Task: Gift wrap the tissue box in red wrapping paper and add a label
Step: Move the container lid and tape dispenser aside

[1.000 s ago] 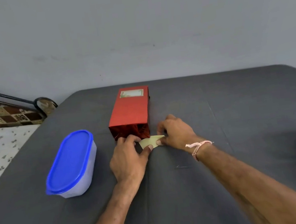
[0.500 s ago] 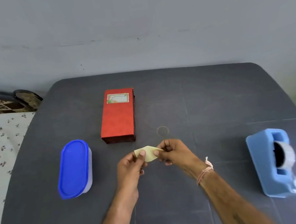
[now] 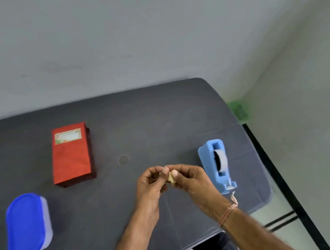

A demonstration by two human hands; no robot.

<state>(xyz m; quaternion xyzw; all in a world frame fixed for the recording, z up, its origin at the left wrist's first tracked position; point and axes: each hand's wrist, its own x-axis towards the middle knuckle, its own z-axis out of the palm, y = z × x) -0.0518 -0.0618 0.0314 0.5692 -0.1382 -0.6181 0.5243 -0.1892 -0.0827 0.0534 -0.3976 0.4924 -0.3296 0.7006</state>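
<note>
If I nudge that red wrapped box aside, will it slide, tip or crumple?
Probably slides: the box lies flat on its broad face on the table, so tipping looks unlikely. Its red paper looks smooth, so a grip may slip a little. Being a tissue box, it is likely light and could dent if squeezed.

The left hand (image 3: 149, 187) and right hand (image 3: 192, 182) pinch a small yellowish paper (image 3: 171, 179) above the counter (image 3: 158, 115). The labelled red box (image 3: 71, 158) lies apart.

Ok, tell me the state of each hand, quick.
Left hand: pinching a small yellowish paper scrap.
Right hand: pinching the same paper scrap.
</note>
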